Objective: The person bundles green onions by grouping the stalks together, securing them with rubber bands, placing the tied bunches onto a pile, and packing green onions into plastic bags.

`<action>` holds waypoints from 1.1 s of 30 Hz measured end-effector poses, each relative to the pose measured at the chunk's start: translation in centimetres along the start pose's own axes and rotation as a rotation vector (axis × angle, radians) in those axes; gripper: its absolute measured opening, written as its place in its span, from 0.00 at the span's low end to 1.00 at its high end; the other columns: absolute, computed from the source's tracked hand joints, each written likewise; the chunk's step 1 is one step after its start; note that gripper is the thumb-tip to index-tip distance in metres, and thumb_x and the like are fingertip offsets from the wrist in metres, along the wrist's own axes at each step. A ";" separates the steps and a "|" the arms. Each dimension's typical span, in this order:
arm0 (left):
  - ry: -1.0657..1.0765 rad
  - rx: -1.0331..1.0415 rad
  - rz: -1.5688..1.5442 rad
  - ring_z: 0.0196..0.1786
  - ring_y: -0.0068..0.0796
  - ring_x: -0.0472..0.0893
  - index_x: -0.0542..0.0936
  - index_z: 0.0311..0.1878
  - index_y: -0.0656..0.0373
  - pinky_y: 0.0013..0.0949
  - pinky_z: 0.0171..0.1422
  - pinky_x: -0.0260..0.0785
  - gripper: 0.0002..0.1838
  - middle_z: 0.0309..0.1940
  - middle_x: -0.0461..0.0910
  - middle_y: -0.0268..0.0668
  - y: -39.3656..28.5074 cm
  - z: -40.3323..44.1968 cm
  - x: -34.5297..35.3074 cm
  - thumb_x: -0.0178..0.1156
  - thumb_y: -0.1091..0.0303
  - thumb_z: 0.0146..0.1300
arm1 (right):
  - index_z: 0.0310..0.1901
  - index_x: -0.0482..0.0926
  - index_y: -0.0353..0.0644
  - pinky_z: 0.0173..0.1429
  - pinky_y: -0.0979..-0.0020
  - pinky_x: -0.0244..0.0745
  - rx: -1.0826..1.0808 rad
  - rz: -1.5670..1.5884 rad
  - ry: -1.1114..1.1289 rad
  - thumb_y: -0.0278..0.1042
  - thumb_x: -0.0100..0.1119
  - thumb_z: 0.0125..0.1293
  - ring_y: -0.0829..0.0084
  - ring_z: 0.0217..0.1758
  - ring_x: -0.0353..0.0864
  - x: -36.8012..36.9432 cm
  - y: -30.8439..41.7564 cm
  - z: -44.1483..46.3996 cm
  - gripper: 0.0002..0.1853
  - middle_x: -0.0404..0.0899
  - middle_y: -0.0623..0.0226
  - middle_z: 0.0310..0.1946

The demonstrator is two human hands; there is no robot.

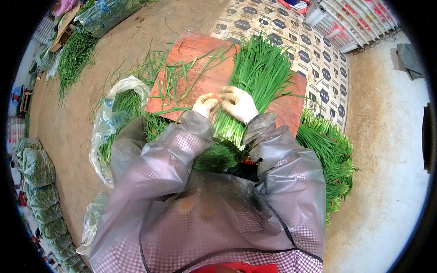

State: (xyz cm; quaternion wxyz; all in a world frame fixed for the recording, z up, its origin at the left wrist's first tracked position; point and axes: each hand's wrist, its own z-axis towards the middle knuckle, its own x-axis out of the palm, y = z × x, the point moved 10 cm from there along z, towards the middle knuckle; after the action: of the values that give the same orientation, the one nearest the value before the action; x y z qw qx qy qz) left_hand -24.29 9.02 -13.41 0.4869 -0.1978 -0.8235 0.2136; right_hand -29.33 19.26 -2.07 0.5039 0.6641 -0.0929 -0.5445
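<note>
My see-through smock (195, 223) is nearest; my left hand (206, 104) pinches a small orange piece (216, 97); my right hand (241, 104) curves over green stalks (261, 68), its grip I cannot tell.

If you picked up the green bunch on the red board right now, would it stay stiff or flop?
The bunch would probably flop toward its leaf tips, which are thin and fan out. The pale stem ends look straighter, so perhaps stiffer. Single strands might slip free: loose greens lie on the board.
</note>
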 end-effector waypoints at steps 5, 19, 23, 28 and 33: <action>0.032 -0.018 -0.018 0.45 0.31 0.80 0.72 0.50 0.62 0.31 0.54 0.75 0.15 0.43 0.77 0.40 0.8 0.7 -0.5 0.57 0.83 0.59 | 0.36 0.84 0.40 0.54 0.67 0.75 -0.007 -0.066 -0.023 0.35 0.57 0.55 0.62 0.50 0.80 -0.4 0.8 0.0 0.11 0.78 0.64 0.53; 0.208 -0.325 -0.094 0.53 0.38 0.78 0.74 0.54 0.66 0.40 0.62 0.71 0.15 0.50 0.77 0.45 -0.9 -3.2 5.1 0.54 0.69 0.68 | 0.41 0.83 0.37 0.56 0.67 0.73 0.026 0.107 -0.045 0.35 0.60 0.57 0.61 0.52 0.79 -0.9 -0.1 0.0 0.13 0.79 0.59 0.50; 0.200 -0.302 -0.056 0.52 0.37 0.79 0.75 0.53 0.62 0.40 0.61 0.73 0.14 0.49 0.78 0.43 -1.6 -3.3 5.3 0.55 0.66 0.69 | 0.44 0.80 0.34 0.52 0.68 0.74 0.048 0.182 -0.041 0.34 0.60 0.59 0.63 0.46 0.81 -0.4 -1.0 0.1 0.15 0.81 0.58 0.43; 0.236 -0.243 0.024 0.51 0.35 0.79 0.76 0.53 0.61 0.39 0.59 0.74 0.13 0.48 0.79 0.40 -1.2 -1.5 4.2 0.55 0.67 0.69 | 0.44 0.79 0.31 0.39 0.74 0.73 0.291 0.670 0.180 0.30 0.56 0.63 0.76 0.32 0.78 1.6 -2.0 -0.4 0.12 0.79 0.65 0.30; 0.194 -0.186 0.227 0.49 0.32 0.80 0.75 0.52 0.62 0.35 0.57 0.73 0.12 0.46 0.80 0.39 -2.6 -3.3 4.5 0.55 0.68 0.68 | 0.45 0.80 0.34 0.32 0.79 0.66 0.324 0.641 0.147 0.28 0.52 0.65 0.83 0.27 0.71 0.9 -2.5 -0.5 0.11 0.76 0.73 0.26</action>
State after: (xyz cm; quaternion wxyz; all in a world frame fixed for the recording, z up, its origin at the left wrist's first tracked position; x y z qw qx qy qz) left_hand -23.68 9.80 -7.30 0.5163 -0.3535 -0.7613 0.1700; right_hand -29.63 20.13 -4.57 0.5425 0.7099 -0.3447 -0.2878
